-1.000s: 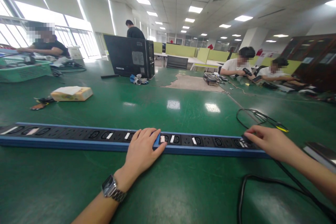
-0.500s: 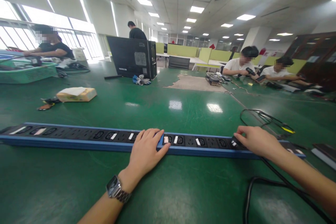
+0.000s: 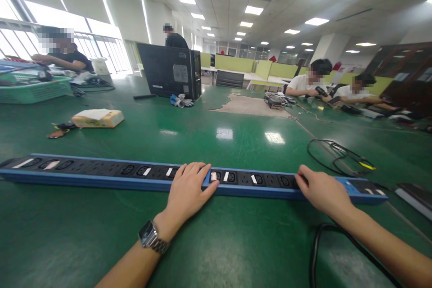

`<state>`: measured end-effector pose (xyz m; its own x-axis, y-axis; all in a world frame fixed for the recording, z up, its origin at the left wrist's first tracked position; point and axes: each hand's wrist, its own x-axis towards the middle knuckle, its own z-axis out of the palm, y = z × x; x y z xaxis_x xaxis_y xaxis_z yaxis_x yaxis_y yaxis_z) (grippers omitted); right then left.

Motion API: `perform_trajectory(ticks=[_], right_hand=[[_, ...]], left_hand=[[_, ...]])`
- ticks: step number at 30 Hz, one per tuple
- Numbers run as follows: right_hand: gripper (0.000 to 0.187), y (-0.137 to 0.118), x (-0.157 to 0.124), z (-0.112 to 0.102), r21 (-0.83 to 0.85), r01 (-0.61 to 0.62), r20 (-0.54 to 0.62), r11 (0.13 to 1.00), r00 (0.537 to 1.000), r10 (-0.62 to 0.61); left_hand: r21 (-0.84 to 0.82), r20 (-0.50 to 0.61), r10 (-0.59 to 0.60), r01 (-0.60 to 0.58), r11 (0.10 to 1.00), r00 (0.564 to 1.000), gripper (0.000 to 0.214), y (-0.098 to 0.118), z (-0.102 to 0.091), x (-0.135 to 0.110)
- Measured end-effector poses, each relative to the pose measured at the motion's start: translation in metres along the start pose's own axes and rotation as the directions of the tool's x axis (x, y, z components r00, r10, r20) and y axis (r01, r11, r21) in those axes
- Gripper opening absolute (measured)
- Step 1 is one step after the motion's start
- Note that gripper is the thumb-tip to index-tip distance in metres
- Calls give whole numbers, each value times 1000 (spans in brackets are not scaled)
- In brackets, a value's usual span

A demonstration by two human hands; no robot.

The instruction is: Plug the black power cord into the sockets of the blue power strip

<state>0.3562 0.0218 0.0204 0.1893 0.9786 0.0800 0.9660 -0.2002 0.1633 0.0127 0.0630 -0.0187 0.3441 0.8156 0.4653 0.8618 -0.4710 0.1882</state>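
A long blue power strip (image 3: 101,175) with black sockets and white labels lies across the green table (image 3: 216,243). My left hand (image 3: 189,189), with a metal watch on the wrist, rests flat on the strip's middle, fingers stretched out. My right hand (image 3: 322,191) sits on the strip near its right end. Its fingers are curled down over a socket, pinching what looks like a black plug, mostly hidden. A thick black cable (image 3: 313,243) loops on the table under my right forearm.
A coil of thin black cable (image 3: 337,155) lies behind the strip's right end, and a flat dark device (image 3: 415,195) is at the right edge. Farther back are a tissue box (image 3: 97,118), a computer tower (image 3: 168,72), a green basket (image 3: 33,90), and seated people at both sides.
My right hand has slid left along the strip, uncovering its blue right end. My left hand has stayed on the strip's middle.
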Motion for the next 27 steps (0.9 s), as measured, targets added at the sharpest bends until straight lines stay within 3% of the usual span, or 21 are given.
perform_trajectory(ticks=[5, 8, 10, 13, 15, 21, 27], right_hand=[[31, 11, 7, -16, 84, 15, 10, 996, 1000, -15], [32, 9, 14, -41, 210, -12, -96, 978, 995, 33], [32, -3, 15, -53, 346, 44, -97, 937, 995, -11], [30, -33, 14, -58, 515, 152, 46, 844, 978, -204], [29, -55, 14, -54, 554, 165, 94, 816, 961, -259], [27, -101, 23, -52, 534, 210, 41, 819, 961, -273], [25, -117, 35, -54, 337, 210, 71, 918, 966, -248]], left_hand=[[-5, -17, 2, -2, 1000, 1000, 42, 0, 1, -1], [5, -16, 5, -4, 1000, 1000, 42, -1, 2, -1], [5, -14, 4, -4, 1000, 1000, 43, 0, 1, 0], [3, -8, -7, 7, 1000, 1000, 43, 0, 1, 0], [4, -1, -12, 12, 1000, 1000, 43, 1, 0, 0], [6, -11, -8, 8, 1000, 1000, 42, 1, 1, -1], [-16, -15, -11, 11, 1000, 1000, 43, 1, 1, -1]])
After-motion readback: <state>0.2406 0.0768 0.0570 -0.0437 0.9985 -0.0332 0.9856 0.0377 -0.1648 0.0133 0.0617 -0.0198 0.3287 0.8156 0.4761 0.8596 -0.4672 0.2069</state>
